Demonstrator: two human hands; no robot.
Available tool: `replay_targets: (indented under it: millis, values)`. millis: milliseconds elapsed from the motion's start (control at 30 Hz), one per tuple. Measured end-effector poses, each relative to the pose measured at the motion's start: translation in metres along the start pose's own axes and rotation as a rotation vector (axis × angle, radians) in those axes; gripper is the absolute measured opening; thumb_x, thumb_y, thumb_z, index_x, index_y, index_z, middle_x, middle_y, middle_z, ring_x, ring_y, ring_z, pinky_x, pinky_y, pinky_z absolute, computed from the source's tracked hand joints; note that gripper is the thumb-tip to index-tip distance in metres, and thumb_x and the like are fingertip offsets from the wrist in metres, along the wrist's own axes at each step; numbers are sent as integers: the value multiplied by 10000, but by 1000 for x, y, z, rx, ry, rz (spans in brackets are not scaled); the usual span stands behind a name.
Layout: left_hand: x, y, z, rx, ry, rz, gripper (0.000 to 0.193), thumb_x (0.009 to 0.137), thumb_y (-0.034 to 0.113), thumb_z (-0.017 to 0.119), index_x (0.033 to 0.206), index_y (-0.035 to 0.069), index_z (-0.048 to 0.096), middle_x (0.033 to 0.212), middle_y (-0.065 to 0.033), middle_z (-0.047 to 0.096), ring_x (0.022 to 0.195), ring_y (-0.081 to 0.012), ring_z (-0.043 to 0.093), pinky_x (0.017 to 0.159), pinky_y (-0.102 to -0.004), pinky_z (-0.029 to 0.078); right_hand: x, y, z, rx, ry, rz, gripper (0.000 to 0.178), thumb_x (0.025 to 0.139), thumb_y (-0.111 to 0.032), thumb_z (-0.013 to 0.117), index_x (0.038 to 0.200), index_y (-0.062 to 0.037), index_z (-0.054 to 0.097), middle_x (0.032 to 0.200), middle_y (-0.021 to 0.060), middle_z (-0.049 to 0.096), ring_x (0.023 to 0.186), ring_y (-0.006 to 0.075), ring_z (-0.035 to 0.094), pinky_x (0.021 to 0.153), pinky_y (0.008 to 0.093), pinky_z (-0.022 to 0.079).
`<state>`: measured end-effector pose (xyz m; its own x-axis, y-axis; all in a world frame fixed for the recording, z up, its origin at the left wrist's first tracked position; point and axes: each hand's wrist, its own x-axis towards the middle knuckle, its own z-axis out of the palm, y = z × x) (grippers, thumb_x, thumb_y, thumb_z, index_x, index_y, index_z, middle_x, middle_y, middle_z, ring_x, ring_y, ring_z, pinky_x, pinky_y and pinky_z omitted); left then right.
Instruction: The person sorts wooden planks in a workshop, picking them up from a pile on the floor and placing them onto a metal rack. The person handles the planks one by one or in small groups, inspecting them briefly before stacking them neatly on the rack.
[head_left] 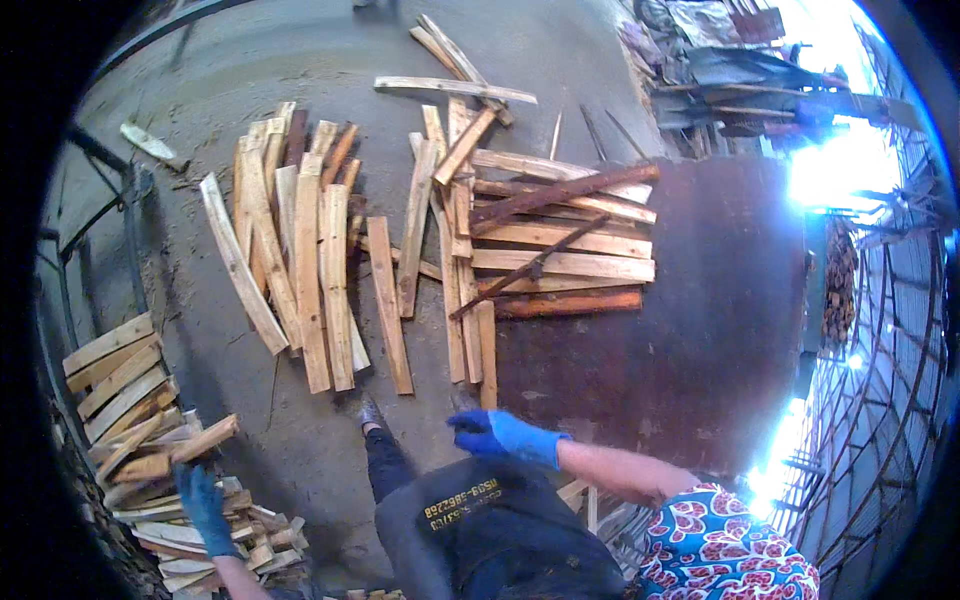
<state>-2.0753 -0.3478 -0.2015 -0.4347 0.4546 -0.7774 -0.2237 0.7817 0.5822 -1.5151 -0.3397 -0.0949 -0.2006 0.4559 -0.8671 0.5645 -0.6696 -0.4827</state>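
My left hand (205,510), in a blue glove, is over a stack of split wood (180,535) at the lower left. Its fingers are stretched out and apart. Their tips lie close to a short wood piece (208,438) jutting from the stack; whether they touch it I cannot tell. My right hand (505,437), also blue-gloved, hangs above my lap with its fingers loosely apart and nothing visible in them. Just beyond it stands the end of a long wooden slat (487,355), part of a pile by a dark red-brown sheet (690,330).
Several pale slats (335,290) lie side by side on the grey floor, left of centre. More slats and bark-edged strips (570,240) overlap the sheet's left part. A metal frame (130,220) stands at the left. Piled scrap (740,75) lies at the far right.
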Motion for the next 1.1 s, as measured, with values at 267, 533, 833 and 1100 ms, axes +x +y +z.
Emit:
replay_targets:
  millis: [267,533,833,1100]
  values:
    - [-174,-36,270,52,-391,-262,399,823,181,653,1189,82,526,910,-11,584,674,-113,544,584,-244,450,44,66,-193,-991,534,63,435,800,-408,593,1125,-119,595,1020,144,635,950,315,605,808,416,483]
    - [-228,-183,373,-232,-541,-722,378,857,181,604,1209,98,495,1034,-92,625,891,-234,621,768,-357,511,115,74,-339,-1728,655,84,344,803,-262,529,1130,-172,588,1247,80,520,1255,282,391,1059,498,217]
    - [-204,-179,419,-440,-610,-553,427,900,313,544,1269,111,475,1094,-87,612,959,-201,612,807,-316,509,61,46,-356,-1645,433,156,112,760,-212,595,842,-135,600,910,111,643,773,324,617,680,440,489]
    - [-201,-171,433,-604,-591,-555,433,915,330,528,1279,104,461,1114,-94,601,980,-214,602,833,-336,492,-42,17,-436,-1039,870,-377,357,808,-190,645,1143,-79,595,944,119,663,793,221,644,727,324,503]
